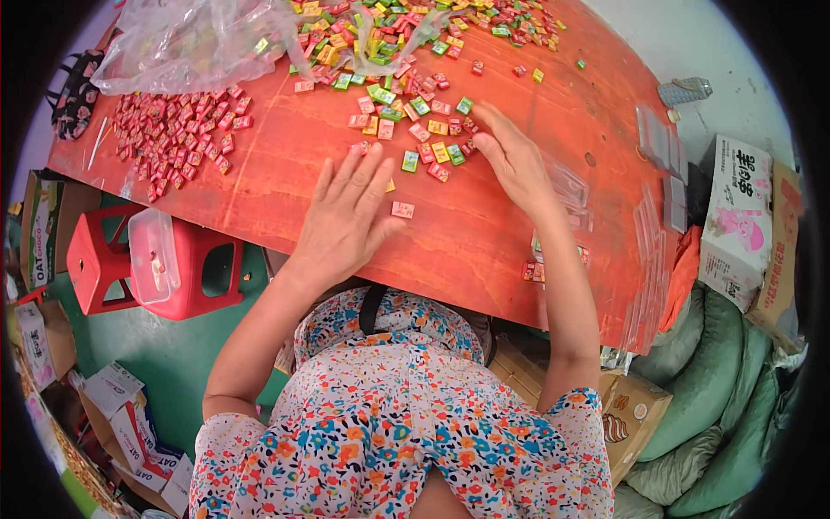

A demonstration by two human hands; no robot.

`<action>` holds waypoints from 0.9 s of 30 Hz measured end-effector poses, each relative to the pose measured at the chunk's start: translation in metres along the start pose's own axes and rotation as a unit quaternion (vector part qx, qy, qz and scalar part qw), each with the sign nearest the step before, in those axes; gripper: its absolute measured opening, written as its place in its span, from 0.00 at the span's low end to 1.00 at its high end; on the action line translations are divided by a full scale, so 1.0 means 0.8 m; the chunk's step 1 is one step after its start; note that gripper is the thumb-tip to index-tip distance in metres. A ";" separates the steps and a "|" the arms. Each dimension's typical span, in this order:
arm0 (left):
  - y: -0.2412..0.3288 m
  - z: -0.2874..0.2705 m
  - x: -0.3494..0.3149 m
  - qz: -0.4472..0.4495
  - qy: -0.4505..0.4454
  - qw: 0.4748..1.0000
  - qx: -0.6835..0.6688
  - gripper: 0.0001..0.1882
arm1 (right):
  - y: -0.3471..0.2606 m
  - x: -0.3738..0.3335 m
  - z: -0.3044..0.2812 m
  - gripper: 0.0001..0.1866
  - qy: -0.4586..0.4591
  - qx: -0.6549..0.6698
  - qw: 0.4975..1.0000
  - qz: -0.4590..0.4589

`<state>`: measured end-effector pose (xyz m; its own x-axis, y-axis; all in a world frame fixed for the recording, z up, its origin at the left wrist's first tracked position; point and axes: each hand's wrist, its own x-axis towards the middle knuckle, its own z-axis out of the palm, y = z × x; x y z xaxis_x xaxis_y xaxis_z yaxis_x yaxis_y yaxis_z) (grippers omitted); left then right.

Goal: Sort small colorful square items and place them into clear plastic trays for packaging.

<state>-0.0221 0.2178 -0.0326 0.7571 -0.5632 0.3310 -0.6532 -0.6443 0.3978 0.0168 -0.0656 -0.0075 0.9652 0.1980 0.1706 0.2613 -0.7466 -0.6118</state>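
Note:
My left hand point(346, 214) lies flat on the red table, fingers stretched out and holding nothing. Close to its thumb is a single pink small box point(403, 210); a yellow piece peeks out by its index finger, partly hidden. My right hand point(515, 160) is open too, fingers slightly curved and thumb apart, at the right side of a loose cluster of small boxes. Between the hands lie a green small box point(410, 161), a yellow one point(441, 152) and several pink and red ones. Whether the right fingertips touch a box, I cannot tell.
A heap of red small boxes point(177, 138) sits at left, below a clear plastic bag point(194, 43). More mixed boxes point(380, 35) spread across the back. Clear plastic cases point(566, 195) and stacked clear strips point(644, 268) lie at right. Red stools point(190, 277) stand left of the table.

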 end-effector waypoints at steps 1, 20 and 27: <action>-0.002 -0.003 -0.003 -0.003 -0.001 1.000 -0.001 0.37 | -0.005 -0.009 0.005 0.18 0.037 -0.020 0.999 0.000; 0.001 0.025 0.072 0.000 0.023 0.999 0.025 0.16 | -0.028 -0.035 0.019 0.15 0.050 -0.175 0.975 -0.125; 0.023 0.019 0.065 -0.017 0.005 1.000 0.012 0.12 | -0.025 -0.028 0.019 0.15 0.011 -0.077 0.994 -0.081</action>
<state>0.0052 0.1689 -0.0213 0.7784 -0.5361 0.3266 -0.6276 -0.6753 0.3874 -0.0100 -0.0450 -0.0108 0.9097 0.3106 0.2756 0.4077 -0.7944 -0.4503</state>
